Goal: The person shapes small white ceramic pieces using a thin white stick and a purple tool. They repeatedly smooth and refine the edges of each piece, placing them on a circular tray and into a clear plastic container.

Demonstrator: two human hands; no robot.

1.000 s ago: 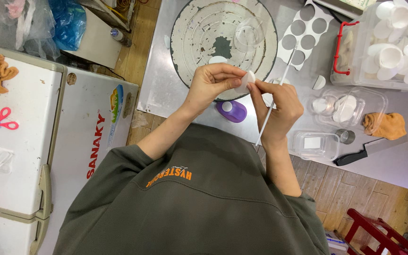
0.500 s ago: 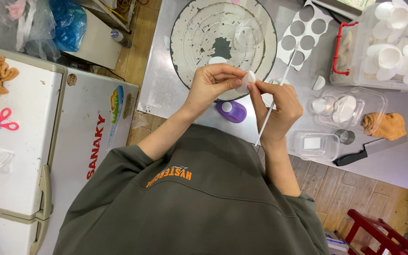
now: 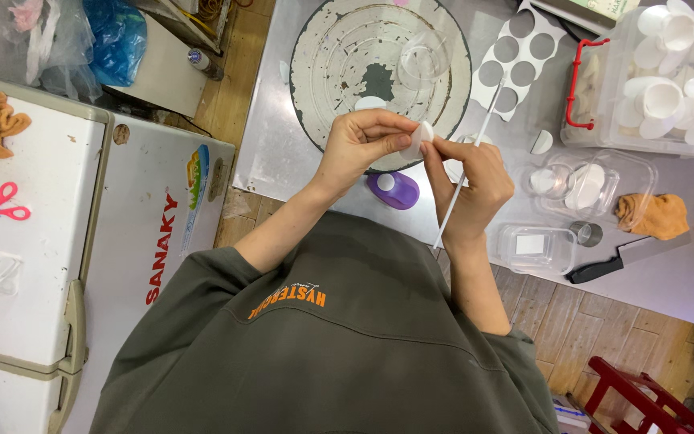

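Nearest to us, our left hand pinched a small white disc between thumb and fingertips, holding it edge-up just above the near rim of the round turntable. Our right hand was closed around a thin white stick, its forefinger touching the disc from the right. The stick's long axis ran from near-left, below the wrist, up to far-right over the desk; the disc sat at the meeting point of both hands, the left one carrying it.

Just under the hands lay a purple punch on the desk. To the right, a small clear box stood near a black-handled knife, and beyond it a clear tub held white pieces. An orange cloth lay beside that tub.

Farther off, a white sheet with round holes lay right of the turntable, and a large clear bin at the far right was heaped with white petal-like shapes.
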